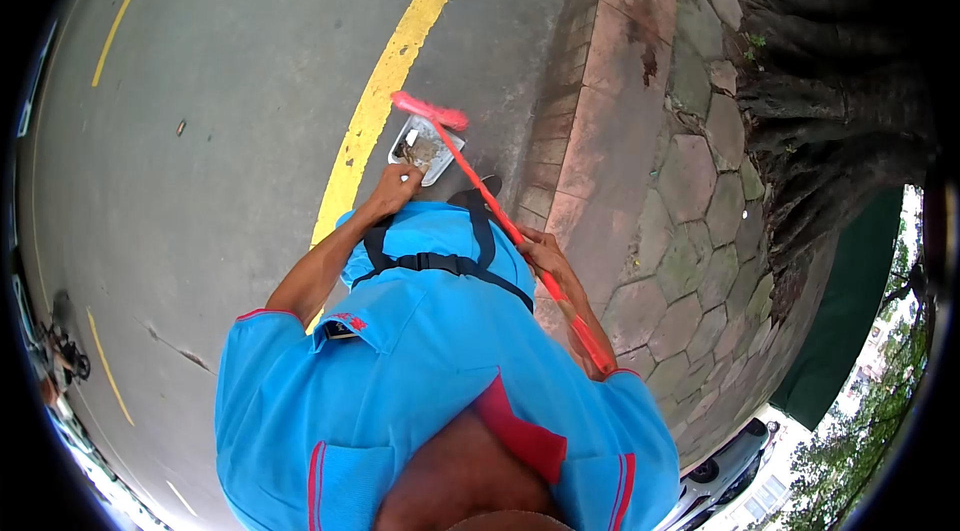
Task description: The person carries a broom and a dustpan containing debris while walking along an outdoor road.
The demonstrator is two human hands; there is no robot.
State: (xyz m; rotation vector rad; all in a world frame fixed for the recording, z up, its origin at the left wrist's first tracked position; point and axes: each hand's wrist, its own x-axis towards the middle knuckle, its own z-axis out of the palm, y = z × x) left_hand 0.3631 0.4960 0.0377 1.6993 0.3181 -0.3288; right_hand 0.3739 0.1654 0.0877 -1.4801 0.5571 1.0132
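Note:
A red broom (468,169) runs slantwise from its bristly head, over the far end of the dustpan, back along my right forearm. My right hand (543,249) is closed around its handle. The pale dustpan (447,164) lies on the road just beyond my body, with brown debris (424,150) and a white scrap (411,137) in it. My left hand (397,186) is closed at the dustpan's near left edge. A small white spot shows at its fingers, but what it grips cannot be made out.
A yellow line (395,61) crosses the grey road beside the dustpan. To the right stand a reddish kerb (610,61), stone paving (690,176) and thick tree roots (830,111). A small brown object (181,128) lies on the road at left. A parked car (725,471) shows lower right.

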